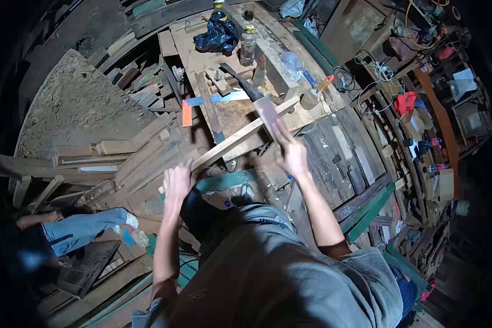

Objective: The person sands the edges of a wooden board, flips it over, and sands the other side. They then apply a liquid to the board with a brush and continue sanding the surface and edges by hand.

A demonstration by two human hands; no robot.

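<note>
A long pale wooden strip runs diagonally from near my body up onto the workbench. My left hand is closed around its near end. In my right hand is a flat rectangular block, slightly blurred, lying across the strip near its far end; fingers press along the block's top. A try square with an orange stock rests on the bench left of the strip. Behind the block lies a long dark tool, its far part hidden.
On the bench stand a black plastic bag, a glass bottle and a thick timber beam. Stacked boards fill the right; wood offcuts lie left. A person in jeans is at lower left.
</note>
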